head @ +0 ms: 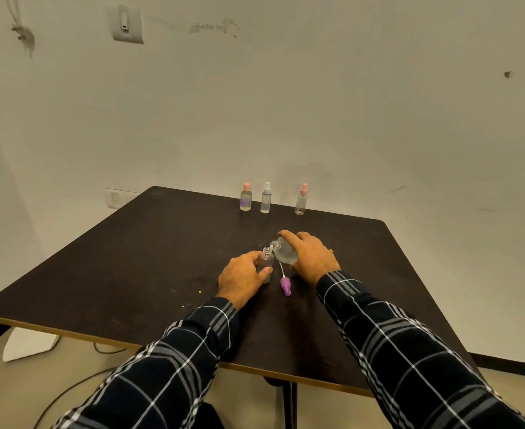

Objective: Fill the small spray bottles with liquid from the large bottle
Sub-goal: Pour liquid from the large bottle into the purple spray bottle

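- Landmark: the small clear plastic bottle, uncapped, stands upright on the dark brown desk. All places below are given from it.
- Left hand: lies on the landmark's left and near side. Its fingers are curled round the lower body of the small bottle and steady it, leaving the neck and open mouth clear above the grip.
- Right hand: lies to the landmark's right. Its fingers are wrapped over the large clear rounded bottle, which they grip from above and behind.
- Governing relation: the large bottle's long axis tilts down and leftward. Its open threaded mouth sits just above and just right of the landmark's mouth. Whether the two rims touch cannot be told, nor whether liquid is passing.
- Judgement: the pouring step appears to be in hand. The coming move turns on keeping the wide mouth centred over the narrow one. The right hand alone sets the tilt, while the left only anchors the target. A slight offset to the right would likely send liquid down the landmark's outer wall.
- Purple spray cap with white dip tube: lies on its side on the desk, just right of the landmark and nearer the person, between the two hands. Its tube points back toward the landmark.
- Row of three capped spray bottles: stands upright well beyond the landmark, at the desk's far edge. Two have pink caps and one a white cap.
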